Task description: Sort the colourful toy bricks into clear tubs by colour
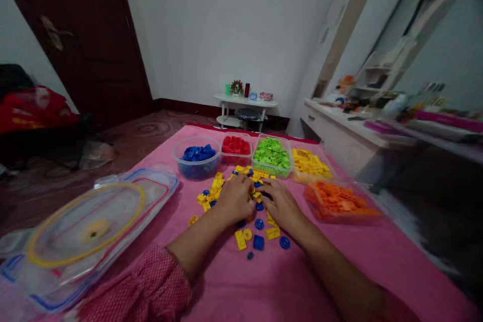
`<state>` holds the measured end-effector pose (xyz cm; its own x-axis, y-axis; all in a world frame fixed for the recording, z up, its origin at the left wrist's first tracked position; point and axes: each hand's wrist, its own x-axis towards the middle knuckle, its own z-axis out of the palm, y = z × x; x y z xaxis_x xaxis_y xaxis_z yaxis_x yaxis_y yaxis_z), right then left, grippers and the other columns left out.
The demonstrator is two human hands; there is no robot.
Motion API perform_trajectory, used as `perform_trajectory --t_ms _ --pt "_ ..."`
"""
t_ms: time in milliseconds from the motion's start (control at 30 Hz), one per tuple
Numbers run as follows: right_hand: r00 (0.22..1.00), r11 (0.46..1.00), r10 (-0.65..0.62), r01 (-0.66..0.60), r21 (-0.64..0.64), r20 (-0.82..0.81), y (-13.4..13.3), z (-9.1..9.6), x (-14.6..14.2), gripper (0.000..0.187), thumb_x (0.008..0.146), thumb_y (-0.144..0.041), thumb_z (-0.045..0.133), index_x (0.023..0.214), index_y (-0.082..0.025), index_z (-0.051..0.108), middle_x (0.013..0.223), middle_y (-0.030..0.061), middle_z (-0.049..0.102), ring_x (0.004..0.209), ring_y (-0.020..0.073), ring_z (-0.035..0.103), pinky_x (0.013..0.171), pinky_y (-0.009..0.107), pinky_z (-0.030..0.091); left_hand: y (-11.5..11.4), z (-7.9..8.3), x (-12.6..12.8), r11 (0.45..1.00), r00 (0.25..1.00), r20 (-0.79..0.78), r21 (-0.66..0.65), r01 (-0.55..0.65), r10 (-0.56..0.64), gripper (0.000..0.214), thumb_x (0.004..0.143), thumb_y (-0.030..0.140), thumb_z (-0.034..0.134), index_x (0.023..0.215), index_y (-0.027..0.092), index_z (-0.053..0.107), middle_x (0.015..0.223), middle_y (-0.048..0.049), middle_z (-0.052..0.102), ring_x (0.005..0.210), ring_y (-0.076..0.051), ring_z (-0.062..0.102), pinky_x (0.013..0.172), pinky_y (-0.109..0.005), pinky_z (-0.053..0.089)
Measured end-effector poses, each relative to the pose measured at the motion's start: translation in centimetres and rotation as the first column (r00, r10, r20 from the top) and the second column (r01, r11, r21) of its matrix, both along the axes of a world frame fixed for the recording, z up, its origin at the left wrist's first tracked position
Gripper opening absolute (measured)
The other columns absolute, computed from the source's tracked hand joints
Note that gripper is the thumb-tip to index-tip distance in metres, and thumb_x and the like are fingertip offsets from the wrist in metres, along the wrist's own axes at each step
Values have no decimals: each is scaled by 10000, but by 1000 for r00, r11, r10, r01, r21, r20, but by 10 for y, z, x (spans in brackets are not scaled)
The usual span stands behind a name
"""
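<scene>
A loose pile of yellow building bricks mixed with blue pieces is spread over the pink cloth. My left hand is in the pile with its fingers curled inward; whatever is between them is hidden. Beside it, my right hand rests over the bricks, its fingers apart and bent downward. Nearer to me lie a blue brick, a blue ring-shaped piece, another blue round piece and a yellow brick.
Behind the pile stand a round tub of blue pieces and boxes of red bricks, green bricks and yellow bricks. An orange-filled box is at the right. Stacked clear lids lie at the left.
</scene>
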<state>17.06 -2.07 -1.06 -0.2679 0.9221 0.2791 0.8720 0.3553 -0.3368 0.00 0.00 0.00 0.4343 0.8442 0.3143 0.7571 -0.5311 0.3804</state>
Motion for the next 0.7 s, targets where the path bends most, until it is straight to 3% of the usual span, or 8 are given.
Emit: perform_trajectory --t_ms 167,433,700 --pt "1000 1000 -10 10 5 5 4 -3 -9 309 787 -184 548 1078 -175 653 1249 124 526 1192 248 434 1025 402 323 2 2 2 999 999 -35 -34 -5 4 217 649 184 551 864 183 576 986 -80 593 953 -237 540 831 -355 459" --pt "994 1000 -21 22 10 -111 10 -7 -8 110 683 -172 629 791 -188 644 1154 94 569 1128 240 482 987 408 339 4 -3 1 999 998 -62 -31 20 -22 290 693 225 572 972 199 644 1097 -97 569 1057 -263 517 916 -382 435" --pt "993 996 54 -45 83 -107 -2 5 -8 182 644 -60 584 777 -184 599 950 57 617 973 209 528 877 345 392 7 -5 -2 998 998 -23 -31 52 -52 289 672 205 588 937 219 702 1131 -88 579 1058 -263 535 925 -376 437"
